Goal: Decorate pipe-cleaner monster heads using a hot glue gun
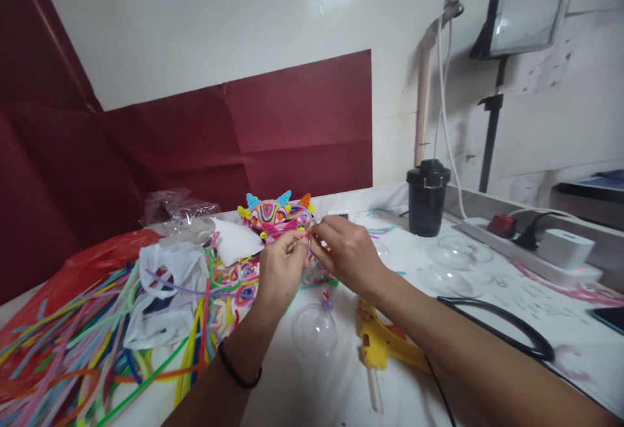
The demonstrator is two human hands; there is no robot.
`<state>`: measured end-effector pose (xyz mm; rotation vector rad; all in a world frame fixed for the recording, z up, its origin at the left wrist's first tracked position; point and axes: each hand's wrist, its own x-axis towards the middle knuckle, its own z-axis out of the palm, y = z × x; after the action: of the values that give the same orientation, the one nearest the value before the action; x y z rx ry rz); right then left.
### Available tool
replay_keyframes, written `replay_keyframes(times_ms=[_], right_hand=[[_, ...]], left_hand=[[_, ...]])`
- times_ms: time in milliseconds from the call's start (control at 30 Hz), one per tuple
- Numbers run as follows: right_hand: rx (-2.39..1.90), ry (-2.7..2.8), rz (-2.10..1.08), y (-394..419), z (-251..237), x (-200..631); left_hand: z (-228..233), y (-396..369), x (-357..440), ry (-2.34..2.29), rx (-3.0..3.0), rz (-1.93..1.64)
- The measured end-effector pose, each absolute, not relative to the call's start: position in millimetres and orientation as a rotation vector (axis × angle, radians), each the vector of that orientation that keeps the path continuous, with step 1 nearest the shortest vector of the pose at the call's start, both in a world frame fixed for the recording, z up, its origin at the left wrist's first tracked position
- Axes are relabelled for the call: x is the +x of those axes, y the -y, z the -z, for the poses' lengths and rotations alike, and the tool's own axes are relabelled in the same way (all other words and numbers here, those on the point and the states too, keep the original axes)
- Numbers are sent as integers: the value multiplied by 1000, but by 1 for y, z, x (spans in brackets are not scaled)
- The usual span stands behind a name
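My left hand point(281, 270) and my right hand point(348, 251) meet fingertip to fingertip over the middle of the table. Both are closed in a pinch on something tiny, perhaps with a pink bit, too small to make out. Just behind them stands a colourful horned animal head point(270, 214) made of fuzzy pipe cleaners, with blue horns. Beside it is a second one, partly hidden by my right hand, with an orange horn point(305, 200). Under my wrists lies a clear plastic dome point(314, 331). A yellow glue gun point(385, 344) rests below my right forearm.
Loose pipe cleaners point(73, 362) spread over the left side, with a white mask-like cloth point(163, 329) and red plastic bag point(104, 255). At right are more clear domes point(453, 251), a black lidded cup point(428, 199), a power strip point(517, 248) and a black cable point(529, 349).
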<state>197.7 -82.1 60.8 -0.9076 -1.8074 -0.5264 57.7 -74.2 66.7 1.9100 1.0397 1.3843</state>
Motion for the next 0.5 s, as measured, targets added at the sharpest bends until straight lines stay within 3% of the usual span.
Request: replay_keyframes(times_ms=[200,500], right_hand=[[-906,1803,475,83,-61,197],[-973,1519,112,76,-71,208]], left_hand=[[-67,77,59,-1048,1989,-1416],[-71,82,56,-1073,2028,-1496]])
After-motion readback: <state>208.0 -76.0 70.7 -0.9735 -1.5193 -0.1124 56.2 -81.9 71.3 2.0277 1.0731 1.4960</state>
